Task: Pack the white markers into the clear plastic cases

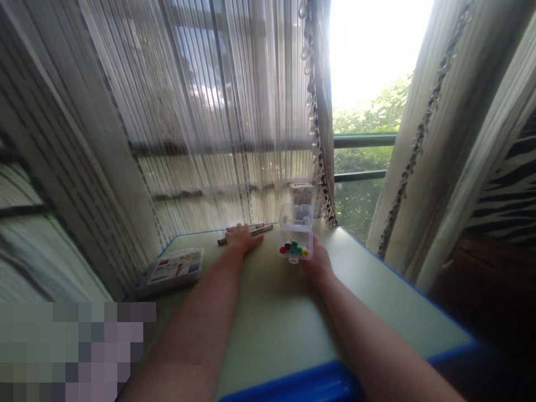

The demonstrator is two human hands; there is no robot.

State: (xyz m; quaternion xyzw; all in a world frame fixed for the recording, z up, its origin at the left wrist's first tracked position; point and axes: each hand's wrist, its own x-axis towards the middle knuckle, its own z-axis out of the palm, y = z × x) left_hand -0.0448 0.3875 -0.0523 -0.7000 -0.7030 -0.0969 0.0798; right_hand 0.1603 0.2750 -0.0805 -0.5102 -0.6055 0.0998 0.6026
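Note:
My right hand (pixel 320 261) grips a small clear plastic box (pixel 310 235) from its right side, above the table. The box's lid (pixel 290 214) is flipped up. Inside lie several small round pieces (pixel 295 249) in red, black, green, blue and yellow. Farther left, my left hand (pixel 243 238) rests palm down over some slim markers (pixel 267 228) near the table's back edge. Its thumb is stretched out to the right, apart from the fingers. The hand covers the middle of the markers.
A flat case (pixel 178 267) with a printed cover lies at the table's left. Behind the clear box stands a small patterned container (pixel 301 192). The pale table (pixel 272 324) has a blue edge, and a blue object (pixel 301 385) shows at the front. Sheer curtains (pixel 234 111) hang behind.

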